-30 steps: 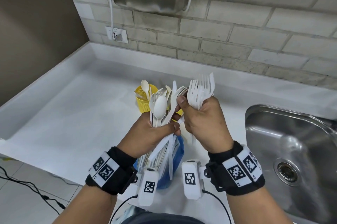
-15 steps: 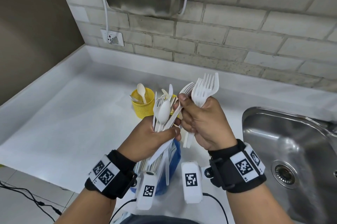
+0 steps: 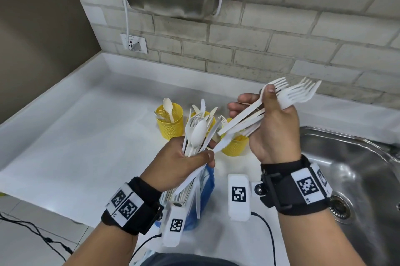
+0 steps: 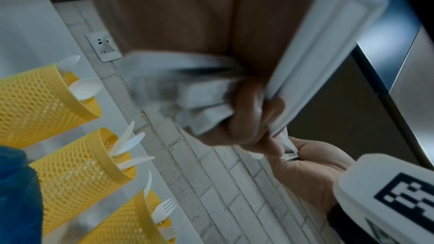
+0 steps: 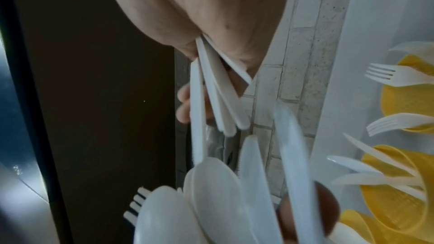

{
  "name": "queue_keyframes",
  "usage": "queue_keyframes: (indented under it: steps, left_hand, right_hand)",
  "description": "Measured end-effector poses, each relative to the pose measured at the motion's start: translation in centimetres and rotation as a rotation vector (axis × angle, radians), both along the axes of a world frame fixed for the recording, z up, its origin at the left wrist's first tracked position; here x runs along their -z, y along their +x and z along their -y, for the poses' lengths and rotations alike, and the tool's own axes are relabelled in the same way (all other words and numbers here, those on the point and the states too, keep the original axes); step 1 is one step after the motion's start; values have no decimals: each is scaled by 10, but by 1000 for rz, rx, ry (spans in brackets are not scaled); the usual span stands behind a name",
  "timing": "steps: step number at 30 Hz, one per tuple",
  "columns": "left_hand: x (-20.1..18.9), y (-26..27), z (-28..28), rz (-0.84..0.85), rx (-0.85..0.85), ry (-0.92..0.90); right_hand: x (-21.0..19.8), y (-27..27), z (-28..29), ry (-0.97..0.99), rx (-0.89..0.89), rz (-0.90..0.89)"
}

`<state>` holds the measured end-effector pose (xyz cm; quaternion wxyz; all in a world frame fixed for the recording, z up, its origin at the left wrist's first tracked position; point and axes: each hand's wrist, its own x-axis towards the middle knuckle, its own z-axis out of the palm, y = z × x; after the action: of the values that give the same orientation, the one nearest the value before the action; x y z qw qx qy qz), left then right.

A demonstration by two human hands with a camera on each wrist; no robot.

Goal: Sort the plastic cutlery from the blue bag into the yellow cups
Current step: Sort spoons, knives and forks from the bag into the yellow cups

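A bunch of white forks is gripped at mid-handle by the right hand, fingers curled round it, above the right one of 3 yellow cups. The bunch's long axis is tilted near level, tines pointing up-right toward the wall, handle ends down-left. A mixed bundle of forks, spoons and knives is clenched upright in the left hand, heads up, over the blue bag. The cutlery is judged light, thin, smooth and slightly springy, so a loose fan could slip; the handles are best squeezed together near the middle.
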<state>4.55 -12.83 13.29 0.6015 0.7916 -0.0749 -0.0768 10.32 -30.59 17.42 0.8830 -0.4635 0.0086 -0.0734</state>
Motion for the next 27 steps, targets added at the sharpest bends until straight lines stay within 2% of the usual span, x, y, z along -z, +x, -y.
queue_keyframes:
  steps: [3, 5, 10, 17, 21, 27]
  left_hand:
    - [-1, 0, 1, -7, -12, -11]
    - [-1, 0, 1, 11, -23, 3]
    - [-1, 0, 3, 67, -90, 91]
    - [1, 1, 3, 130, -42, 134]
    - [4, 1, 0, 140, -51, 187]
    - [7, -1, -3, 134, -34, 215]
  right_hand:
    - [-5, 1, 5, -27, 124, 43]
    - [-2, 0, 9, -180, 136, 103]
    - [-2, -18, 10, -651, -109, 279]
    - [0, -25, 7, -956, -353, 342]
    - [-3, -23, 7, -874, -383, 367]
    - [-13, -19, 8, -722, -200, 421]
